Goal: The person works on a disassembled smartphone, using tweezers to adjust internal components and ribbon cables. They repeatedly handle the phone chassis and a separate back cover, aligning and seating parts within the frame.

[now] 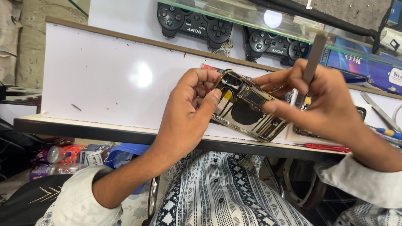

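Above the white desk (104, 75) edge, your left hand (188, 109) grips the opened phone (247, 106) by its top end; your right hand (322, 100) steadies its other side, pinching tweezers (312, 62) upright.

I see a white worktop (104, 79) with a dark front edge running across the middle of the frame. A small dark screw or scrap (76, 107) lies on it at the left. At the right edge lie a red-handled screwdriver (328, 147), a blue-and-yellow screwdriver (387, 132) and a flat metal tool (379, 111). A dark phone part (361, 112) lies beside them.
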